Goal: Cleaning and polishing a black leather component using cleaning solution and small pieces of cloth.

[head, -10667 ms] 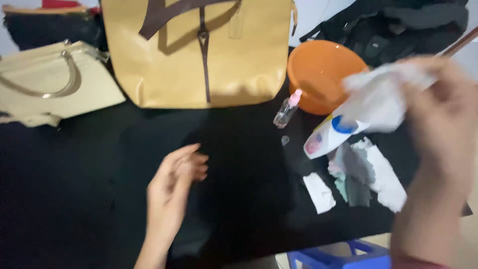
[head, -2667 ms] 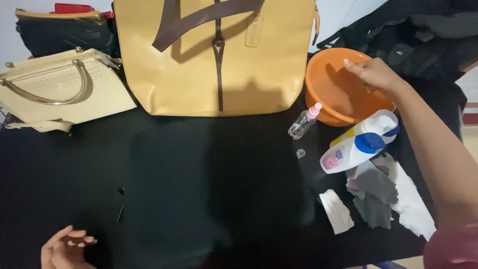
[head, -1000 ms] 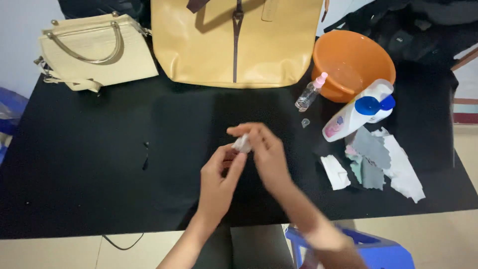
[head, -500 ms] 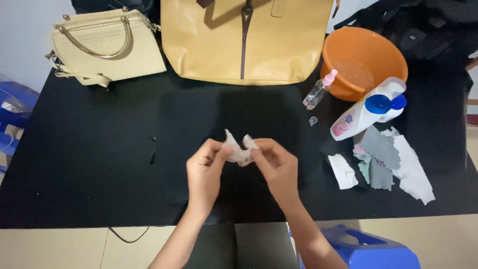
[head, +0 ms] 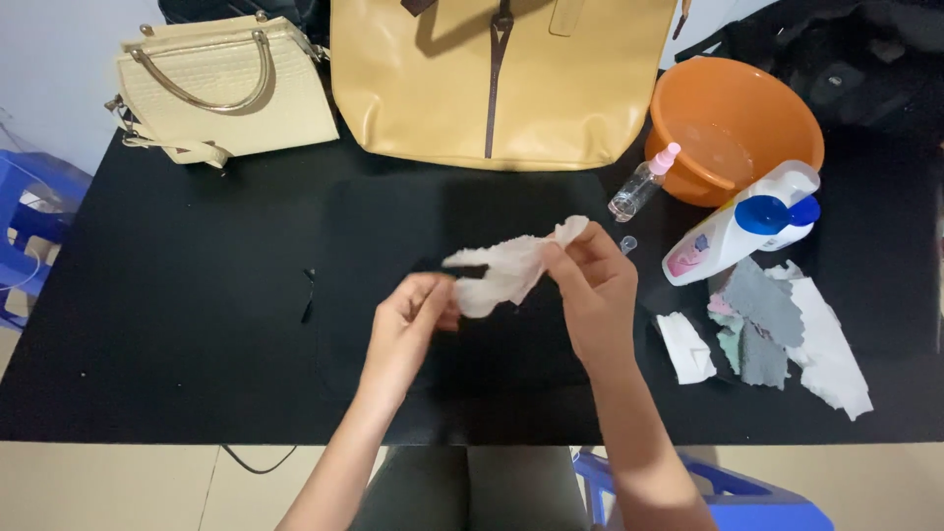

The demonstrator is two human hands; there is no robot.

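Tissue (head: 513,270), white and crumpled, is stretched above the black table (head: 177,324) between both hands. Left hand (head: 411,320) pinches its lower end, right hand (head: 590,290) pinches the upper end at 1 o'clock. Farther, at 3 o'clock, lie torn wipes (head: 777,329), a lotion bottle (head: 737,231) and an orange bowl (head: 733,133); at 12 o'clock, a tan handbag (head: 501,79).

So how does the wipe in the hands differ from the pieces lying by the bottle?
The wipe is held up between the left hand and right hand; the used pieces lie flat on the black table. The wipe looks pale and unsoiled; several used pieces are grey. The wipe is one stretched strip; the used pieces form a scattered pile. All have crumpled, ragged edges.
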